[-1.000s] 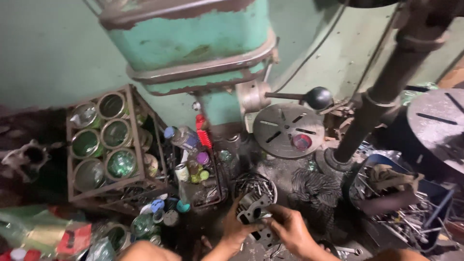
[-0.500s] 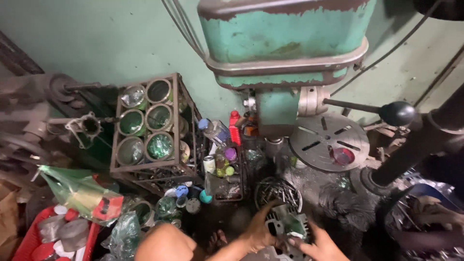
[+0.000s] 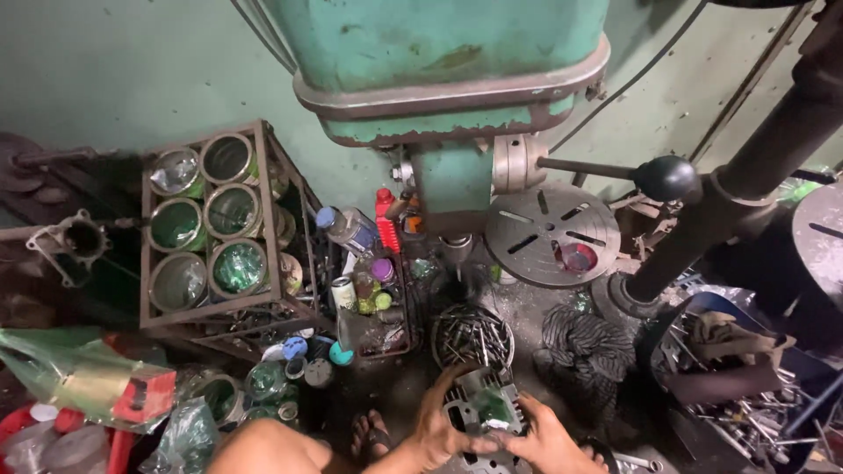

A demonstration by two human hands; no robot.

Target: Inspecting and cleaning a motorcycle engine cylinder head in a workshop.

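Low in the head view, both my hands grip a grey finned metal engine part (image 3: 481, 405) with a green patch on it. My left hand (image 3: 436, 430) wraps its left side and my right hand (image 3: 546, 441) holds its right side from below. Just beyond the part sits a round tray of bolts and screws (image 3: 471, 336). My knee (image 3: 263, 448) and sandalled foot (image 3: 373, 436) show at the bottom left.
A green drill press (image 3: 448, 79) towers ahead, with a slotted round table (image 3: 549, 233) and black-knobbed lever (image 3: 666, 178). A metal rack of tins (image 3: 211, 233) stands left, with bottles and spray cans (image 3: 369, 263) beside it. Dark rags (image 3: 584, 347) and a blue bin of scrap (image 3: 738, 369) lie right.
The view has swung left and moved closer, so the drill press and tin rack shifted right in frame. My hands keep hold of the finned part, now lower in view.
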